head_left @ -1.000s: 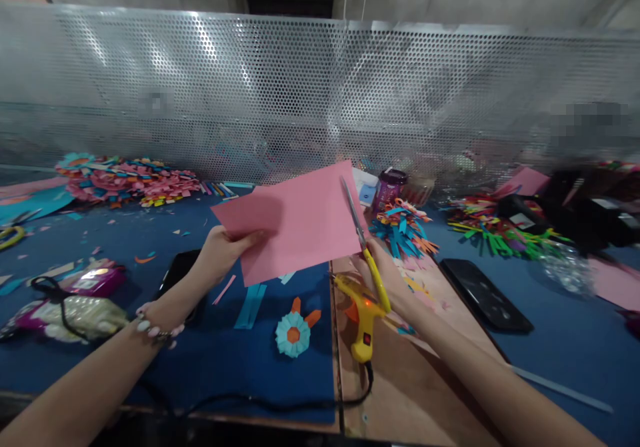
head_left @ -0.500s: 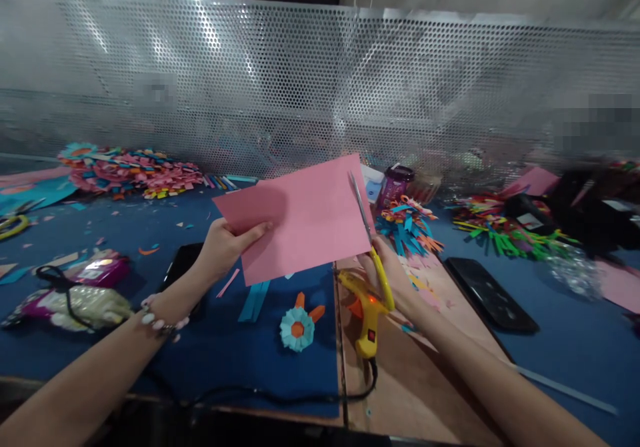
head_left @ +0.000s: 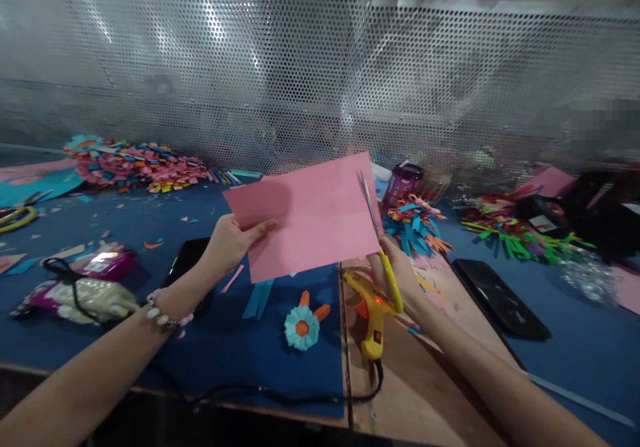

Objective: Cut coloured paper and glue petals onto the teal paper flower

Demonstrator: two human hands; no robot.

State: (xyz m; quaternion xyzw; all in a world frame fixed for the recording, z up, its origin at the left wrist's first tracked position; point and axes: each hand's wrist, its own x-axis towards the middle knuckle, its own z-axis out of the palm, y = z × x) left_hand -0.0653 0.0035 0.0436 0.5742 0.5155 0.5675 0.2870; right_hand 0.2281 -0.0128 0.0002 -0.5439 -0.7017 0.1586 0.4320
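My left hand (head_left: 237, 243) pinches the left part of a pink sheet of paper (head_left: 315, 217), thumb on top, holding it above the table. In my right hand (head_left: 395, 270) is a pair of scissors (head_left: 391, 283) with yellow handles. Their blades lie along the sheet's right edge, pointing away from me; whether they are parted is hard to tell. Below the right hand rests a yellow glue gun (head_left: 373, 330) with a lit orange light. A light-blue paper flower (head_left: 302, 327) with an orange centre and two orange petals lies below the sheet.
A black cable (head_left: 280, 397) runs along the table's front. Phones lie left (head_left: 187, 260) and right (head_left: 503, 297). Fringed paper piles stand at back left (head_left: 140, 163), centre right (head_left: 417, 223) and right (head_left: 525, 227). A perforated metal panel (head_left: 300, 80) closes off the back.
The whole view has shifted slightly, so things appear a little further right. Both hands keep their hold on the paper and the scissors, which stay at the sheet's right edge.
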